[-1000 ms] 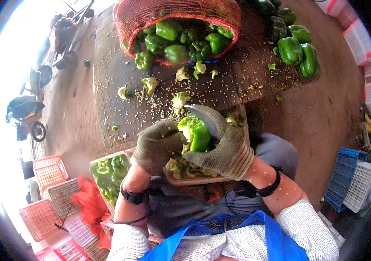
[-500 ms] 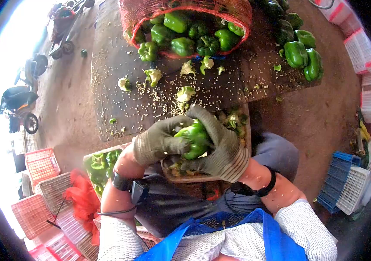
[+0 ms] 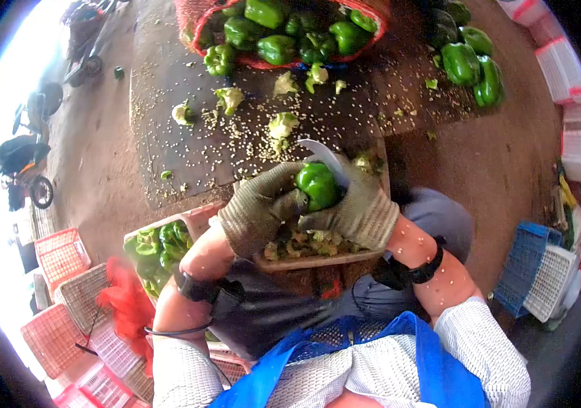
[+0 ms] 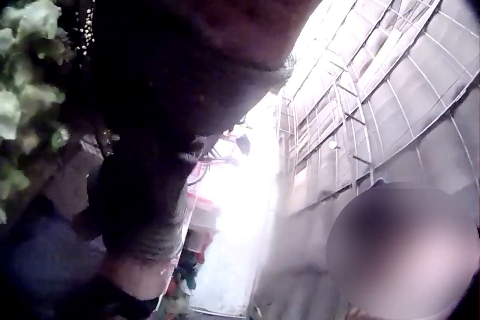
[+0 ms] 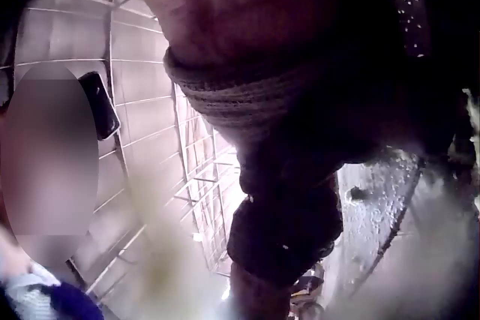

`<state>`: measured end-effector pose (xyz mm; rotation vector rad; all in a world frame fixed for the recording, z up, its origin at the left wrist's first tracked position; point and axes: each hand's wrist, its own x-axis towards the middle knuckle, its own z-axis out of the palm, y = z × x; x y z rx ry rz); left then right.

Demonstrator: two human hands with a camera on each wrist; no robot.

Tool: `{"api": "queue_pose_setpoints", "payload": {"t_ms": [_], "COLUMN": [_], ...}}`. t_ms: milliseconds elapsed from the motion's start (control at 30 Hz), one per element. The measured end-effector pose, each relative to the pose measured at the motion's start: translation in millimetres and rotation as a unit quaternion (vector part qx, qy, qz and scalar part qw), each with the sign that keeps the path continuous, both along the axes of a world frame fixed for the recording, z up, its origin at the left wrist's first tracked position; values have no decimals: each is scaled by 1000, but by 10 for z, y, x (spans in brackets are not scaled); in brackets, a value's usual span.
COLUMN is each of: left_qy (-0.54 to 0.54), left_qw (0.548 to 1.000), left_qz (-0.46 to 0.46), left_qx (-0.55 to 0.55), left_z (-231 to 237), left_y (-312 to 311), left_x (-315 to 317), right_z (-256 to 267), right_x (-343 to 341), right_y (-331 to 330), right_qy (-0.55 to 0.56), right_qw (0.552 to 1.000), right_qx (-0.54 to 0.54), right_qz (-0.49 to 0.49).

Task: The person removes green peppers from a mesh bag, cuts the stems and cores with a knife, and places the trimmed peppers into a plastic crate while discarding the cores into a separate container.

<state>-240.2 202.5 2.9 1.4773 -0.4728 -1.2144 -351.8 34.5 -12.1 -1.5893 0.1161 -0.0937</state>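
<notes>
A green bell pepper (image 3: 318, 186) is held between both gloved hands in the head view, its smooth green side up. The left hand (image 3: 260, 209) grips it from the left with bent fingers. In the right hand (image 3: 362, 212) is a knife whose curved blade (image 3: 322, 155) rises beside the pepper's far right side; the right thumb lies under the pepper. Below the hands stands a tub (image 3: 331, 260) filled with pale pepper cores and trimmings (image 3: 304, 245). In the wrist views, the left hand (image 4: 172, 102) and the right hand (image 5: 292, 132) are dark, with the pepper hidden.
Ahead, a red mesh sack (image 3: 195, 28) spills bell peppers onto a dark board (image 3: 188, 149) strewn with seeds and cores. More peppers (image 3: 461, 64) lie at the right. A crate (image 3: 198, 216) of cut peppers sits by the left forearm; stacked crates (image 3: 62, 251) and blue crates (image 3: 525, 265) flank the person.
The bell pepper has turned in the hands: its pale cut side showed earlier, its smooth green side shows now. The knife blade has come into fuller view.
</notes>
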Motion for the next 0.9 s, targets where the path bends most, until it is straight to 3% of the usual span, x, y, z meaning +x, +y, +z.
{"api": "queue_pose_setpoints", "payload": {"t_ms": [67,100,133,200,300,333,367,400,567,633,700,767,800,833,867,900], "left_qy": [-1,0,24,59,126,137,122,146,95,-32,26,-200,-264,-302,-107,-17], "left_qw": [1000,999,993,982,980,978,972,975,976,980,977,949,944,914,922,901], "left_qz": [20,31,46,76,129,146,191,169,174,195,203,165,167,215,284,329], "left_qx": [10,17,109,160,80,55,52,5,84,-22,-56,-183,-103,-167,-242,-282], "left_z": [-83,-136,-237,-675,-1320,-1324,-962,-959,-435,-518,14,142,273,129,166,201], "left_y": [-46,-62,-27,117,392,422,345,362,482,609,474,306,279,284,247,277], "left_x": [-46,-81,-70,-110,-37,10,-10,10,-149,-211,-504,-743,-839,-896,-938,-989], "right_z": [-18,-149,-380,-395,-231,-392,-152,-102,39,2,58,53,-6,-28,-15,75], "right_x": [-2,-2,-20,-32,34,96,125,173,-62,-197,-211,-221,-214,-208,-200,-201], "right_y": [68,138,236,437,480,512,432,402,-79,-162,-7,128,129,186,254,363], "right_qy": [24,93,163,250,225,9,5,-43,93,94,63,63,82,59,37,13], "right_qw": [997,989,975,939,956,993,994,997,983,970,963,975,985,991,996,993], "right_qx": [-59,-107,-152,-238,-186,-93,-98,-14,154,225,261,213,146,115,82,116], "right_qz": [-33,-33,-27,-3,-23,-66,-49,-55,-41,-14,-6,24,51,38,22,30]}}
